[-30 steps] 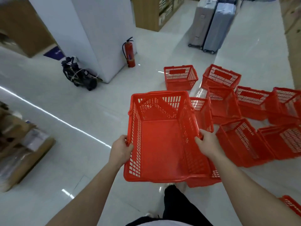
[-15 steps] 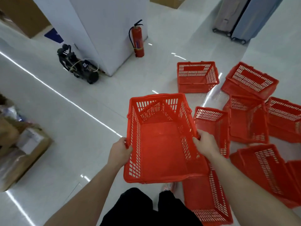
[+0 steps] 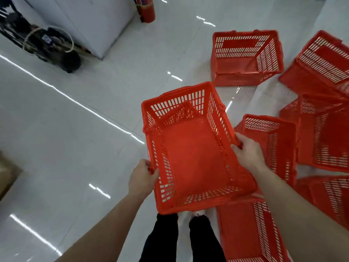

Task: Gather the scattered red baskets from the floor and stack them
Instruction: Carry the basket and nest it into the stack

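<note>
**Held basket** (image 3: 192,154): red, slatted, empty. It is carried open side up between both hands, above the person's feet.

**Left hand** (image 3: 142,179): the fingers are curled round the held basket's left rim, close to its near corner.

**Right hand** (image 3: 247,152): it is closed on the right rim about midway along, with the fingers wrapped over the edge.

**Baskets on the floor** (image 3: 85,133), all on the right hand's side:
- Far basket (image 3: 247,59): upright and empty, set well ahead of the right hand.
- Corner basket (image 3: 319,67): tipped over, just beside the far basket and further out.
- Near basket (image 3: 273,146): placed just outside the right hand and partly covered by it.
- Outer basket (image 3: 324,137): pressed against the near basket on its outward side.
- Low basket (image 3: 249,233): lies under the right forearm, beside the trouser legs (image 3: 166,241).
- Edge basket (image 3: 332,201): outside the right forearm and cut off by the frame.

**Other items**
- A white pillar (image 3: 98,21) is seen well ahead of the left hand.
- A fire extinguisher (image 3: 146,10) is stood against the pillar.
- Black equipment (image 3: 47,46) with a coiled cable is parked at the pillar's foot.
- A cardboard box (image 3: 7,173) is glimpsed far outside the left hand.
</note>
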`<control>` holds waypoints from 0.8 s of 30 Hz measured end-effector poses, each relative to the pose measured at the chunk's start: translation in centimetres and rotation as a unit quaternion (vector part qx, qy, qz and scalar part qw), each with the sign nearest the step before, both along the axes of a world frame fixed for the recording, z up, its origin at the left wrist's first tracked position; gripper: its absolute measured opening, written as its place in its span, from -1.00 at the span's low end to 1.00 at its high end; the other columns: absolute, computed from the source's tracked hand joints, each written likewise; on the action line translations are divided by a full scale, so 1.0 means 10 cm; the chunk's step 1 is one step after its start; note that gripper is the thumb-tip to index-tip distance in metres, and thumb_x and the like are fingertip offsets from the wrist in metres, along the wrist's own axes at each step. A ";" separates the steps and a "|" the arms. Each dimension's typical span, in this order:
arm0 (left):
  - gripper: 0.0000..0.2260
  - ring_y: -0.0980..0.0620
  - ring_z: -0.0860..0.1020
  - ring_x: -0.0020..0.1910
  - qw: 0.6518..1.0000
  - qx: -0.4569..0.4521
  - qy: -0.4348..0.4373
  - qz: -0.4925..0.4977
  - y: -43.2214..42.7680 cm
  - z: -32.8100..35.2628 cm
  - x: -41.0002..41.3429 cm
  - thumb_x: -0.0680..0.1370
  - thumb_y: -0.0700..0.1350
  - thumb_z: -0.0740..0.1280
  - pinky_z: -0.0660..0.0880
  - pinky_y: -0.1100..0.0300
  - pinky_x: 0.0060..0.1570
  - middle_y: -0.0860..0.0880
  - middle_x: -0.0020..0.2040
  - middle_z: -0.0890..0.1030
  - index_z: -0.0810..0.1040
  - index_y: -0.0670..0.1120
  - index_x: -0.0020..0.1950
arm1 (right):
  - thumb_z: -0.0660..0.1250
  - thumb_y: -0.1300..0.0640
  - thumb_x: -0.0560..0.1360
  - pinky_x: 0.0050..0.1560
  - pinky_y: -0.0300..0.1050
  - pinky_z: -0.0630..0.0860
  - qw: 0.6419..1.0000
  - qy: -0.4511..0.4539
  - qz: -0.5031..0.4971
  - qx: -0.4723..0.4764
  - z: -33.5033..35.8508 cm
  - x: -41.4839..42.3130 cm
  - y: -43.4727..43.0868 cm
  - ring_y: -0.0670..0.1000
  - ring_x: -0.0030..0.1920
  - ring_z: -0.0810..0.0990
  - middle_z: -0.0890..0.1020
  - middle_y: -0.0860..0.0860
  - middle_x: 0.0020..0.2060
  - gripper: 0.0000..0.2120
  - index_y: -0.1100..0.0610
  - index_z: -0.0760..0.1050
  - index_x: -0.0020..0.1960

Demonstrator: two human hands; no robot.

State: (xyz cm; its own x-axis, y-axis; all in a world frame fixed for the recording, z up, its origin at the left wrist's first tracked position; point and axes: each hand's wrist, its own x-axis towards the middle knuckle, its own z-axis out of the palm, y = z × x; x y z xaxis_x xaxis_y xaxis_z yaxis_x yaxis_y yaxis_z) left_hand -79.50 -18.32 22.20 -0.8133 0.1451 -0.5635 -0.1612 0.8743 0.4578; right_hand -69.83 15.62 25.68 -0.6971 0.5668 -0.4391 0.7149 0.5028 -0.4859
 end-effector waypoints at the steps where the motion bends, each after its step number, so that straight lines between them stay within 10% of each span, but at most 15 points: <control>1: -0.71 0.22 0.58 -0.23 1.000 -0.004 -0.005 0.002 0.03 -0.19 -0.02 0.46 0.21 0.38 0.58 0.12 -0.24 0.20 -0.17 0.57 0.40 0.09 0.00 | 0.39 0.19 0.53 0.13 -0.04 0.50 1.000 0.004 -0.009 0.005 -0.18 -0.08 0.04 0.18 0.12 0.65 0.70 0.09 0.09 -0.62 0.07 0.56 0.34; 12: -0.68 0.20 0.56 -0.25 0.994 -0.006 -0.026 0.102 0.28 -1.44 0.62 0.44 0.17 0.43 0.54 0.10 -0.23 0.16 -0.23 0.58 0.42 0.06 0.04 | 0.35 0.18 0.56 0.28 -0.05 0.47 0.999 0.006 0.032 0.014 -1.61 -0.49 0.33 0.11 0.26 0.59 0.64 0.06 0.24 -0.56 0.02 0.49 0.43; 24: -0.46 -0.04 0.58 0.12 0.975 -0.081 -0.139 -0.152 0.27 -1.36 0.39 0.47 0.20 0.31 0.49 0.03 0.14 -0.01 0.22 0.58 0.47 -0.05 0.36 | 0.40 -0.02 0.48 0.21 0.09 0.50 0.972 -0.230 0.022 -0.047 -1.81 0.60 0.09 0.23 0.22 0.57 0.60 0.18 0.22 -0.53 0.12 0.52 0.34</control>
